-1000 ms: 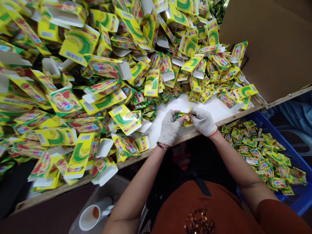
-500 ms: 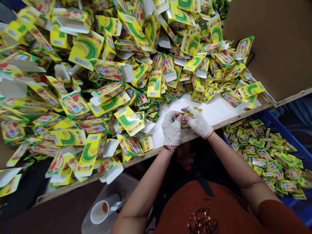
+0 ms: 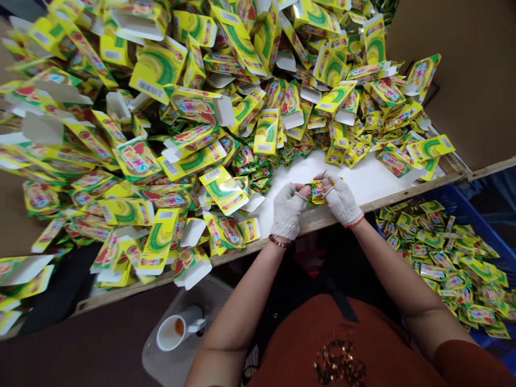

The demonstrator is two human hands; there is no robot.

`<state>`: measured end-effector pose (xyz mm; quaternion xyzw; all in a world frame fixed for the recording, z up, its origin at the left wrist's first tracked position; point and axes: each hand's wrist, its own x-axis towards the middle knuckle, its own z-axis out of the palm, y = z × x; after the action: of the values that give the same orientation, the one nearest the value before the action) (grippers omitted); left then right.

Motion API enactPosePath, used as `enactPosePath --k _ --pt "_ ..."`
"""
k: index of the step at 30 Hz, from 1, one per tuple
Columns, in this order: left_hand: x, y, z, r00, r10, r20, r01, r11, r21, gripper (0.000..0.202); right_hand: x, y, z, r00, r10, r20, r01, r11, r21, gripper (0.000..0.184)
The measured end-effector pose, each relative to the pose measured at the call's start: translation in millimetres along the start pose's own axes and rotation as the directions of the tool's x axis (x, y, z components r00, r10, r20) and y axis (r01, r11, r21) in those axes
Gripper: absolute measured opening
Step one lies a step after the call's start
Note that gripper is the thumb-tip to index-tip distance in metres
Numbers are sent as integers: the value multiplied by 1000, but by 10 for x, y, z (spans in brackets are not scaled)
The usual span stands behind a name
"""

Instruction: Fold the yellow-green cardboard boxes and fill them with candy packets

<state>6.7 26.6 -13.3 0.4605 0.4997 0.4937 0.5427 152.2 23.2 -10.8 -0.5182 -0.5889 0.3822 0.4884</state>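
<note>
Both my hands wear white knit gloves with open fingertips. My left hand [image 3: 287, 209] and my right hand [image 3: 341, 199] meet over the near edge of the white table [image 3: 363, 180] and pinch a small stack of yellow-green sachets [image 3: 316, 191] between them. A huge heap of yellow-green cartons [image 3: 193, 107], many with open white flaps, covers the table's left and far side. Loose green sachets [image 3: 253, 166] lie just left of my hands.
A blue crate [image 3: 451, 252] holding many loose sachets stands lower right, beside the table. A brown cardboard sheet [image 3: 467, 70] rises at the far right. Below the table's wooden edge a white cup [image 3: 174, 331] with brown liquid rests on a pale tray.
The view has shifted right, sliding the scene a little. My hands stay together on the sachets, with the right hand turned slightly and the stack showing more between the fingers.
</note>
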Motion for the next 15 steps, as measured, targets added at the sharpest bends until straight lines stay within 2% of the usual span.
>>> enactPosePath --k 3,5,7,9,11,13,14,15 --pt "1 36 -4 999 35 19 -35 999 29 34 5 -11 -9 1000 -23 1 23 999 -43 43" --pt "-22 68 -9 996 90 22 -92 990 106 28 15 -33 -26 1000 8 19 -8 1000 -13 42" --pt "-77 116 -25 987 155 30 -158 964 215 20 25 -72 -47 988 102 116 -109 992 60 45" --pt "-171 195 -77 965 251 72 -260 897 357 12 27 -119 -65 936 224 271 -260 960 106 46" --pt "-285 320 -194 908 396 138 -406 751 521 11 22 -156 -73 885 300 355 -356 929 104 41" --pt "-376 478 -385 828 524 199 -496 519 697 23 17 -170 -69 896 308 321 -356 929 102 37" --pt "-400 560 -502 807 549 215 -477 393 786 31 15 -167 -64 912 296 283 -336 936 106 36" --pt "-406 638 -628 812 544 210 -412 280 867 39 15 -158 -58 926 281 251 -316 942 111 36"
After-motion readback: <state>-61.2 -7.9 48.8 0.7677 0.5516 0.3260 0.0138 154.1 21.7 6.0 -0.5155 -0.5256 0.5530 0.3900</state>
